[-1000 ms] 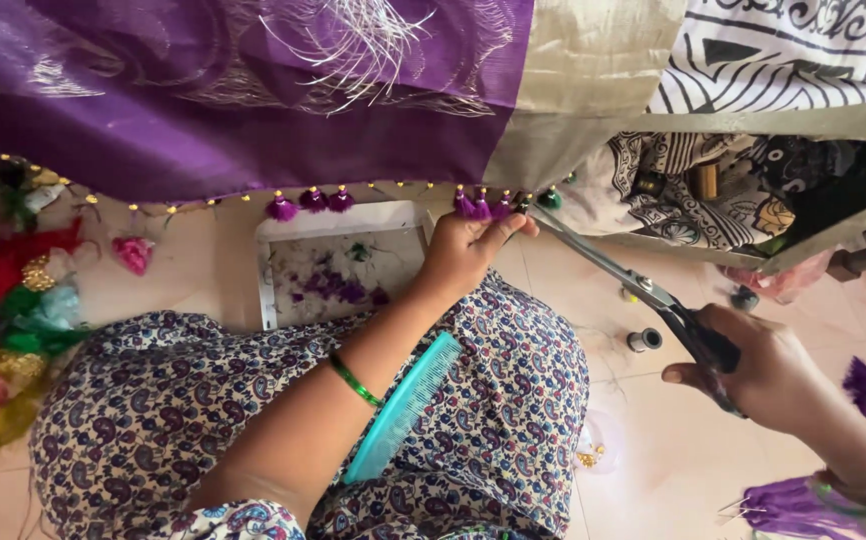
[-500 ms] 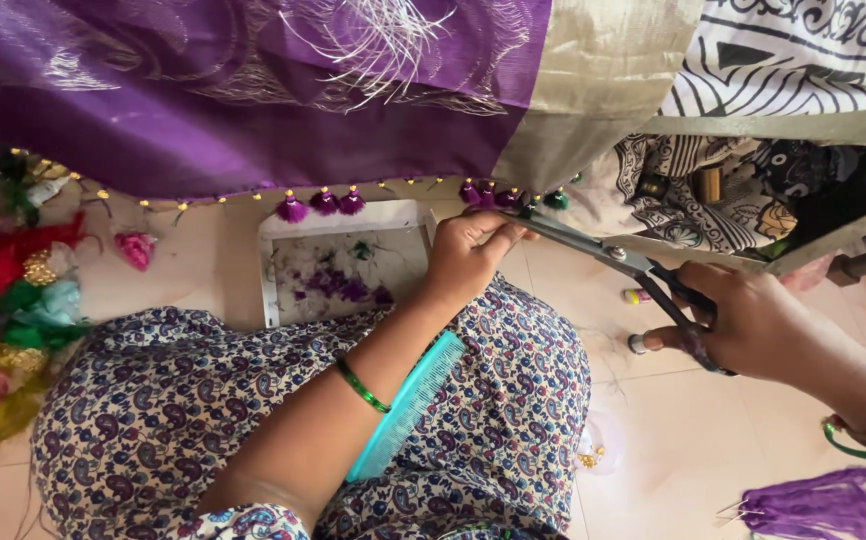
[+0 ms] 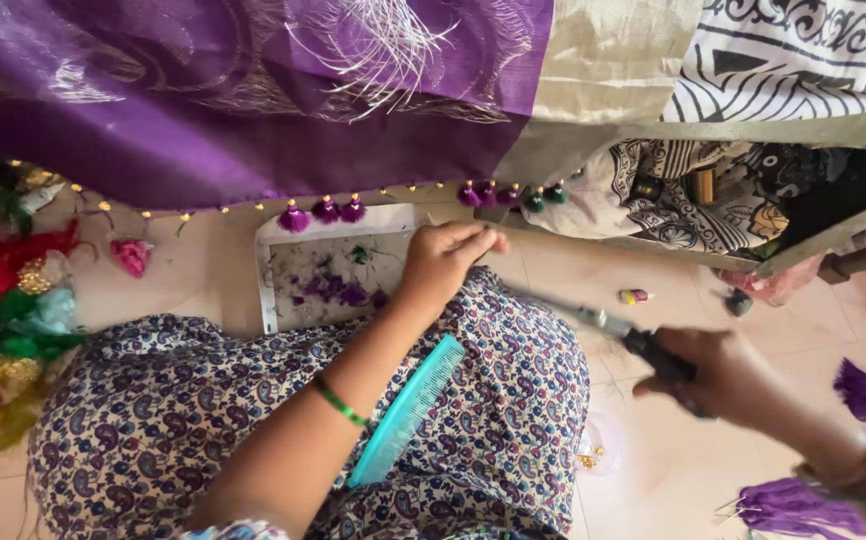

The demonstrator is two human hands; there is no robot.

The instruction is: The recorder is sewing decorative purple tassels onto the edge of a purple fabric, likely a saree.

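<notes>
Sitting on the floor (image 3: 653, 470), the person holds scissors (image 3: 613, 325) in the right hand (image 3: 723, 375), lower right of the frame; its grip is closed round the dark handles, and the blurred blades point up-left toward the middle. The left hand (image 3: 443, 260), at the centre, has its fingers curled and pinched together just below the purple cloth (image 3: 233, 90); whether they pinch anything I cannot tell. A row of small tassels (image 3: 323, 210) hangs along the cloth's lower hem, right above that hand. A teal comb (image 3: 408, 410) lies on the lap, beside the left forearm. A white tray (image 3: 328, 270) with purple thread scraps sits on the floor beyond the knees. Coloured yarn (image 3: 3, 300) is heaped at the left edge.
</notes>
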